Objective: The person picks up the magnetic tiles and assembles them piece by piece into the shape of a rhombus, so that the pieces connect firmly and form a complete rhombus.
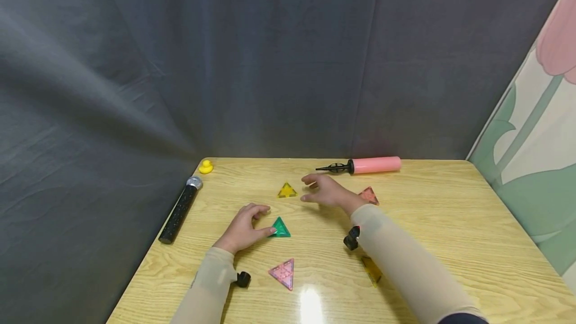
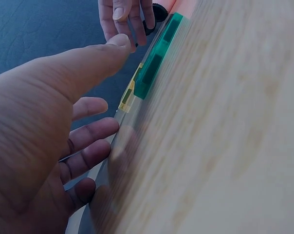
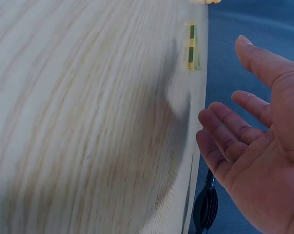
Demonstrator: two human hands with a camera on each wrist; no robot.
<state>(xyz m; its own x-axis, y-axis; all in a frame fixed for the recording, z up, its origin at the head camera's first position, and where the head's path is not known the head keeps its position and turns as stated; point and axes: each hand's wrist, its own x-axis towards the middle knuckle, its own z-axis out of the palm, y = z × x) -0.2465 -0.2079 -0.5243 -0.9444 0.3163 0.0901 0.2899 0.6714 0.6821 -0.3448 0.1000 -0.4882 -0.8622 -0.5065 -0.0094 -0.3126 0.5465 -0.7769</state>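
"How many tiles do you count on the surface (image 1: 450,204)?"

"Five from my end, all triangular: one green tile (image 1: 281,229), one yellow tile (image 1: 286,191), one pink tile (image 1: 284,273), one red tile (image 1: 370,196) and one amber tile (image 1: 371,270) (the right arm (image 1: 407,261) hides part of the last two)."

"Which way do they point?"

"Green sits mid-surface, tip toward the far edge. Yellow, farther back, aims the same way. Pink lies on the near side, pointing left. Their sides look about equal, so I can't single out a long axis."

"And the fingers?"

"Released on both. The left hand (image 1: 245,226) has its thumb over green's left corner, though I see a gap in the left wrist view. The right hand (image 1: 328,191) spreads its fingers just right of yellow, not touching."

"Anything else?"

"One pink pump (image 1: 377,165) at the far edge, one microphone (image 1: 179,214) along the left, one toy duck (image 1: 206,167) in the far left corner."
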